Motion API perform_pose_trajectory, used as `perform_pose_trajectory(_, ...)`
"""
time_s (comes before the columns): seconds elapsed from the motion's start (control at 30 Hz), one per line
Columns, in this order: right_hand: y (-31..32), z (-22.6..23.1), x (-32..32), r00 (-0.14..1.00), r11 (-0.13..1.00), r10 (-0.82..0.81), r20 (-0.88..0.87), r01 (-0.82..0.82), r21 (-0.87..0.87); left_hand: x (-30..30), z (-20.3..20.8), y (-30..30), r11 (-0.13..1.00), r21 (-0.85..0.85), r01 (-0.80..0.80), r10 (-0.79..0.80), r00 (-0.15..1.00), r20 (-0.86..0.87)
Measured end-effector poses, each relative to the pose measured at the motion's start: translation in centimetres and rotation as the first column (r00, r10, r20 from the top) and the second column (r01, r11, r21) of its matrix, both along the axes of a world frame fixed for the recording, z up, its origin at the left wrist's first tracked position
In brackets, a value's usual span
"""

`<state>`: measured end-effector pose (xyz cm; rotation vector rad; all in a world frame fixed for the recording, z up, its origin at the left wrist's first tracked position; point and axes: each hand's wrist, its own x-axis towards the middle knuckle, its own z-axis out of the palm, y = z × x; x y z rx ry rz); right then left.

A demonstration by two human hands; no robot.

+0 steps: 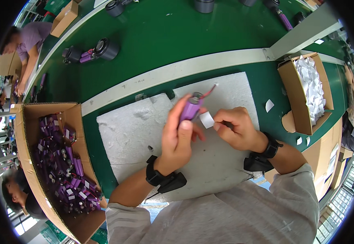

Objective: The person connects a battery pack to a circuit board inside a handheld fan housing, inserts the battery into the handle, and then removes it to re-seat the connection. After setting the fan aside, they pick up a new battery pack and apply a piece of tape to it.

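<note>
A purple battery pack with a red wire lead at its top is held in my left hand, the thumb lying along its side. Just right of it, my right hand pinches a small white sticker by its lower right corner. The sticker is close to the pack; whether the two touch I cannot tell. Both hands are over a white foam pad on the green bench. Some of the fingers behind the pack are hidden.
A cardboard box of purple battery packs stands at left. At right, another cardboard box holds white paper pieces, with a few scraps beside it. Behind a pale rail, dark round parts sit on a green surface. Other people work at left.
</note>
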<state>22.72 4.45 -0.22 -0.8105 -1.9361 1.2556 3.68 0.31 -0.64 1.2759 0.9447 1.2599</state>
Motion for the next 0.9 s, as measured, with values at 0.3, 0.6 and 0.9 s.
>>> perform_pose_trajectory(0.3,5.8,0.2,3.7,0.517,0.658,-0.718,-0.466,0.723,-0.211,-0.4,0.5,0.3,0.983,-0.158,-0.096,0.099,0.995,0.015)
perform_pose_trajectory(0.6,1.5,0.6,-0.3,1.0,0.969,0.026,-0.001,-0.026,-0.247,0.0,0.0,0.1,0.99,-0.115,0.08,-0.093,0.989,-0.114)
perform_pose_trajectory(0.9,1.6,-1.3,-0.5,0.913,0.914,-0.079,-0.401,-0.095,-0.395,-0.4,2.5,1.1,0.948,-0.194,0.252,-0.283,0.946,-0.158)
